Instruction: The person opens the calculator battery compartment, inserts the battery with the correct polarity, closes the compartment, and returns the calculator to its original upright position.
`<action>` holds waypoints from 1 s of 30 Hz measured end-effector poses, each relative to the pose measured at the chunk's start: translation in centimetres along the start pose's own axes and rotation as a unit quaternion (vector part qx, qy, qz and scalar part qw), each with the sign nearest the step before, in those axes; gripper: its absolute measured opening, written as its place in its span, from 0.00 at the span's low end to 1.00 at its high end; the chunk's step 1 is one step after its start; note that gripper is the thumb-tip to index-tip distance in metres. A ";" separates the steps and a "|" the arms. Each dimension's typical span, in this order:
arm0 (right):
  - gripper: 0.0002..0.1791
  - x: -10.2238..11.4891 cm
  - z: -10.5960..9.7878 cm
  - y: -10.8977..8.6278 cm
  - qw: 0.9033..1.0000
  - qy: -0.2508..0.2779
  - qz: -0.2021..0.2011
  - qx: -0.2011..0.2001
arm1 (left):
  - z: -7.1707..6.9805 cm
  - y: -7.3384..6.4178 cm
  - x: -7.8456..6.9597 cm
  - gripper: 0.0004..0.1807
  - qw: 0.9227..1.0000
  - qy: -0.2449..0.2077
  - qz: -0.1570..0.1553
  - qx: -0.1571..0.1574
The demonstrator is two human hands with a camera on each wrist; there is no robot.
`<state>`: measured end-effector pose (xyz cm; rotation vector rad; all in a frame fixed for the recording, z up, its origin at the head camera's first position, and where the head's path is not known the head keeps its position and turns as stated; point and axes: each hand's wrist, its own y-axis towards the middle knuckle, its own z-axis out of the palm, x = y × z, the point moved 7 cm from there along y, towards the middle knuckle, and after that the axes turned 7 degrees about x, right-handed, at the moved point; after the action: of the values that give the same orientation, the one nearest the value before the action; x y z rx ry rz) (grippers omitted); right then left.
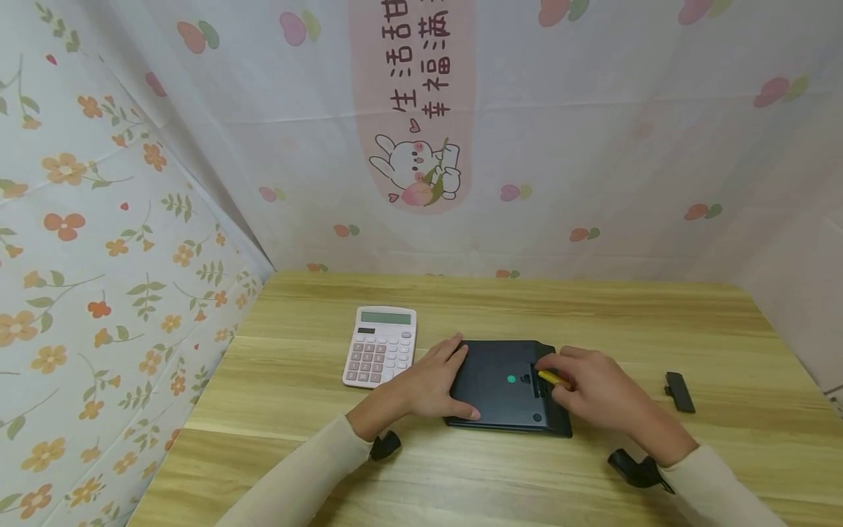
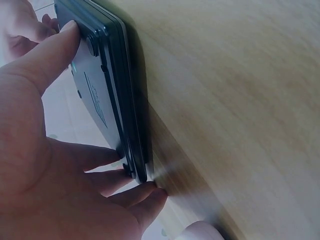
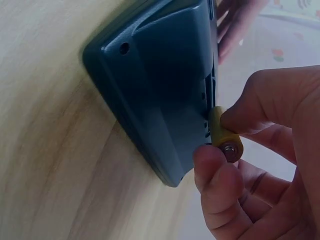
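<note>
A dark device (image 1: 490, 377), apparently a calculator, lies back side up on the table, with an uncovered battery compartment (image 1: 533, 369) near its right end. My left hand (image 1: 431, 380) rests at its left side. The thumb lies on the back near the front edge, and fairly straight fingers touch the left edge. Between thumb and fingers, my right hand (image 1: 599, 388) pinches a yellow battery (image 3: 220, 125). One end of the battery faces the right wrist camera; the other is at the compartment. How far it sits inside cannot be seen.
Left of the dark device lies a pale pink calculator (image 1: 380, 348), keys up. A small black battery cover (image 1: 680, 393) lies apart on the right of the wooden table (image 1: 461, 483). Patterned cloth (image 1: 283, 146) hangs behind and to the left.
</note>
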<state>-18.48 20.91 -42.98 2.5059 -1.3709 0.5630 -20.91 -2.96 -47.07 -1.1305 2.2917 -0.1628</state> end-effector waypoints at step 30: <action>0.12 0.5 -1.4 1.5 0.999 -0.023 0.011 -0.036 | 0.1 0.0 0.0 0.62 1.000 -0.008 0.001 -0.001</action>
<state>-19.85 20.23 -41.47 2.4641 -1.4092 0.4551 -20.88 -2.96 -47.14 -1.1257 2.2790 -0.1502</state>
